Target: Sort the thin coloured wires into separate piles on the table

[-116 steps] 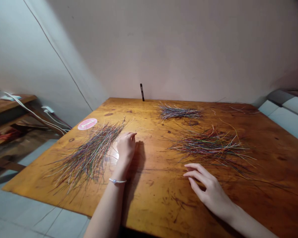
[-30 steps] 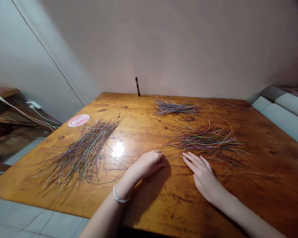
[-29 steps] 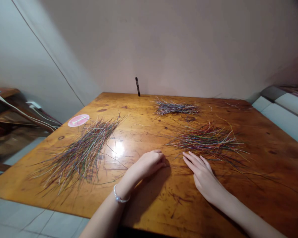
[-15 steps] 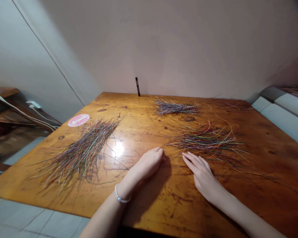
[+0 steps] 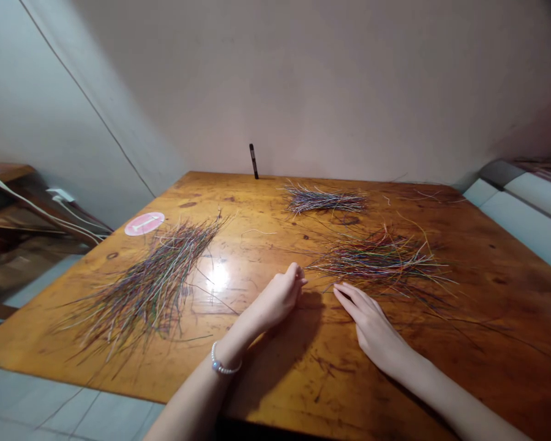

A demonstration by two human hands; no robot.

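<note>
My left hand [image 5: 282, 296], with a beaded bracelet [image 5: 223, 362] at the wrist, is closed in a pinch just off the left tip of a pile of thin multicoloured wires [image 5: 381, 258]. What its fingertips hold, if anything, is too fine to make out. My right hand [image 5: 371, 320] lies low on the table below that same pile. Its fingers are stretched out, their tips beside a few stray dark strands. A larger bundle of mixed wires [image 5: 151, 275] spreads slantwise to the left of my left hand.
A smaller bundle of bluish and white wires [image 5: 325, 199] lies at the back of the wooden table [image 5: 275, 398]. A black pen [image 5: 254, 162] stands upright near the wall. At the left edge is a pink round marker [image 5: 144, 223]. A pale padded seat [image 5: 523, 208] is at the right.
My left hand has risen slightly off the table and its fingers have turned up a little. My right hand has shifted very slightly left.
</note>
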